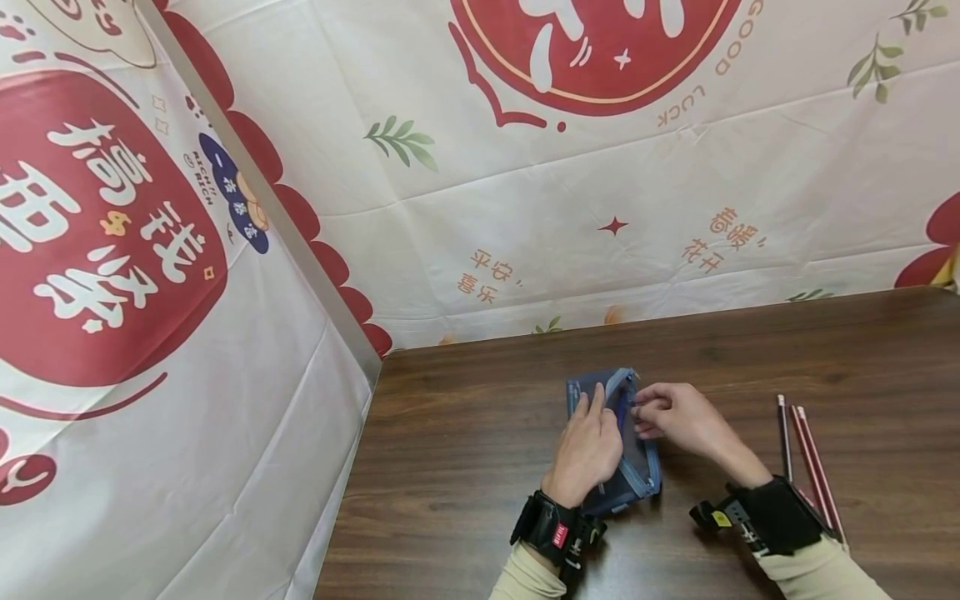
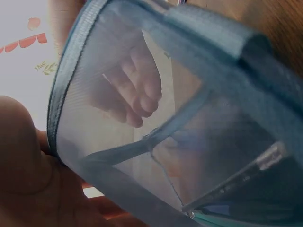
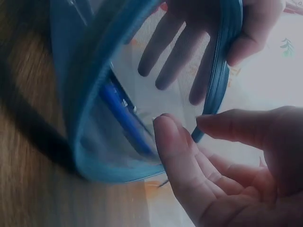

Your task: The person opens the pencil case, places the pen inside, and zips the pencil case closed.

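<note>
A blue mesh pencil case (image 1: 641, 467) with a zipped rim stands on the wooden table, its mouth open. My left hand (image 1: 588, 446) holds its left side; in the right wrist view the thumb is over the zip edge and the fingers show through the mesh. My right hand (image 1: 686, 417) is at the right side of the mouth. In the right wrist view, its finger and thumb (image 3: 227, 125) pinch the zip edge. Inside the case lies a blue pen (image 3: 125, 116); the left wrist view shows a clear-barrelled pen (image 2: 236, 177) through the mesh.
Right of the case lie a dark pencil (image 1: 784, 437) and two red pencils (image 1: 817, 467), partly behind my right wrist. A white printed cloth (image 1: 525, 208) hangs behind the table (image 1: 450, 433), and another printed cloth (image 1: 247, 400) borders it on the left.
</note>
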{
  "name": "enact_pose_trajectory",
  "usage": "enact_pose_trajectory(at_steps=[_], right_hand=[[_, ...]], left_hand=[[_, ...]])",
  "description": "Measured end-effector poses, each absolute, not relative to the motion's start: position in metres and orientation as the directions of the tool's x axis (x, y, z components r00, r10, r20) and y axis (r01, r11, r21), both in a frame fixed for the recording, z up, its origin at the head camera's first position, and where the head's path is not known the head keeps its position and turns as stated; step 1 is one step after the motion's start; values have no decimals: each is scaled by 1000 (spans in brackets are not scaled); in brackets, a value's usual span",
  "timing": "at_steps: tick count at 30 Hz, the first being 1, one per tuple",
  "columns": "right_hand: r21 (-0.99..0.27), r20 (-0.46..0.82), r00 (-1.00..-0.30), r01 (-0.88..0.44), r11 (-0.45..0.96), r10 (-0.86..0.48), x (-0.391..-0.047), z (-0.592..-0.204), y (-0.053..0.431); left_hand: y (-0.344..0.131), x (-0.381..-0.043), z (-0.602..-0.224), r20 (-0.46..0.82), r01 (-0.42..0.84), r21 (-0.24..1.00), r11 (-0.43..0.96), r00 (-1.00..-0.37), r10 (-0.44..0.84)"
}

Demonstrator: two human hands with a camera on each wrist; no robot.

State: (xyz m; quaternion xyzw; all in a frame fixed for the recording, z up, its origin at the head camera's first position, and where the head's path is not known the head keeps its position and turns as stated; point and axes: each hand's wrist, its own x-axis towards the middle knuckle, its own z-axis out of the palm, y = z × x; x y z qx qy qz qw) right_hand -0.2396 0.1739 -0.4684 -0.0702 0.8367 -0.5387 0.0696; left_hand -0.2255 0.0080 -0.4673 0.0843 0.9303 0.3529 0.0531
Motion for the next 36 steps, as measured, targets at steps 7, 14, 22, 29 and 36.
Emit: enact_pose_trajectory(at_steps=[7, 14, 22, 29, 36], right_hand=[[-887, 0, -982, -87, 453, -187, -238, -462, 182], [-856, 24, -984, -112, 505, -178, -237, -455, 195], [-832, 20, -986, -109, 544, -166, -234, -448, 204], [-801, 25, -989, -105, 589, -143, -231, -441, 214], [-769, 30, -990, -110, 630, -135, -229, -438, 220]], left_hand=[[8, -225, -467, -43, 117, 662, 741, -980, 193], [8, -224, -468, -52, 107, 675, 730, -980, 192], [8, -224, -468, -58, 99, 677, 729, -981, 187], [7, -223, -467, -56, 108, 688, 718, -978, 202], [7, -223, -467, -56, 108, 688, 717, -978, 201]])
